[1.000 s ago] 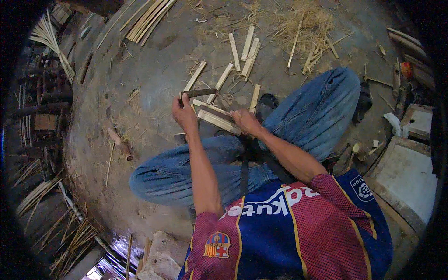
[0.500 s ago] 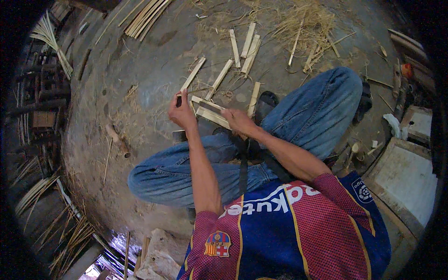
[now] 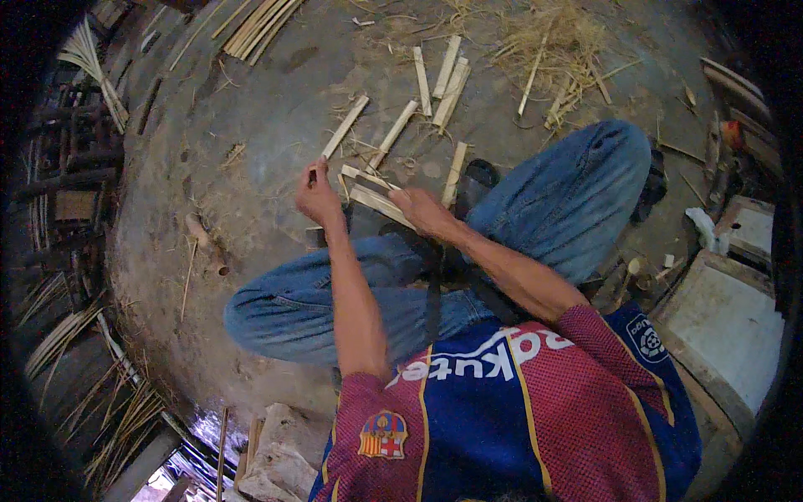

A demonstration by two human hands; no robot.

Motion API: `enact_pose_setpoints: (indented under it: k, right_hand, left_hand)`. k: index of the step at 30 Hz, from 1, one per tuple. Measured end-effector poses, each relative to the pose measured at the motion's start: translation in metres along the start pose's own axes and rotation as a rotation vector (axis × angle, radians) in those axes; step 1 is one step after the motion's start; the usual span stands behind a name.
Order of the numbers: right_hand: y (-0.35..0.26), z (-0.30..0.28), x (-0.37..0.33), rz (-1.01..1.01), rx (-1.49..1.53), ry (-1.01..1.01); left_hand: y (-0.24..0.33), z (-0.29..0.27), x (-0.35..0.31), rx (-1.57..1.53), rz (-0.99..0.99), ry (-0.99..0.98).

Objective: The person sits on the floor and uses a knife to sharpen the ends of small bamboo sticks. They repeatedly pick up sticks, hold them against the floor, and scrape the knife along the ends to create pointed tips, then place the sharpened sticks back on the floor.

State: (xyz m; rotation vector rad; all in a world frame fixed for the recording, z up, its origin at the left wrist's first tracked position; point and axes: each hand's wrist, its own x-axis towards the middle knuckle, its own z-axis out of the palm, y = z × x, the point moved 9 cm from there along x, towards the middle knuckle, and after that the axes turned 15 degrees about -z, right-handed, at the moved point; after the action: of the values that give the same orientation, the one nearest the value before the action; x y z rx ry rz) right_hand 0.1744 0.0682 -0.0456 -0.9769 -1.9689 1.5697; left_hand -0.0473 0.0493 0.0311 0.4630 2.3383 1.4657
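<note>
My left hand [image 3: 319, 197] is closed with its fingers curled, just left of the strips by my right hand. A dark gap shows between its thumb and finger, and what it holds, if anything, cannot be made out. The near end of a pale bamboo strip [image 3: 345, 127] meets its fingertips; I cannot tell whether they touch. My right hand [image 3: 425, 213] is closed on the right end of a flat bamboo strip [image 3: 369, 178] over my crossed legs. Below that, past a dark band, runs another pale strip [image 3: 381, 206]. A further strip [image 3: 393, 136] lies just beyond them.
Several cut strips [image 3: 450, 94] lie on the floor ahead, beside a heap of shavings [image 3: 556, 46]. One strip [image 3: 455, 174] is near my right foot. Long slats [image 3: 261, 29] lie far left, a bamboo piece [image 3: 207, 243] nearer. Pale boards [image 3: 719, 297] stand at right.
My left hand has shifted slightly left, away from the strips by my right hand. The right hand keeps its grip and has moved only a little. The loose strips look undisturbed.
</note>
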Motion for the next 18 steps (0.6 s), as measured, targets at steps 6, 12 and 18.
enact_pose_setpoints:
  k: [6, 12, 18]
  right_hand:
    - [0.018, -0.018, -0.004, 0.164, -0.294, 0.089]
    - [0.036, -0.007, -0.01, 0.12, -0.165, 0.018]
    - [0.039, -0.01, -0.01, 0.2, -0.077, 0.165]
  left_hand:
    - [0.011, 0.003, -0.003, 0.001, 0.041, -0.008]
    - [0.021, 0.006, -0.005, 0.024, 0.065, -0.018]
    - [-0.001, 0.003, 0.003, 0.001, 0.013, -0.032]
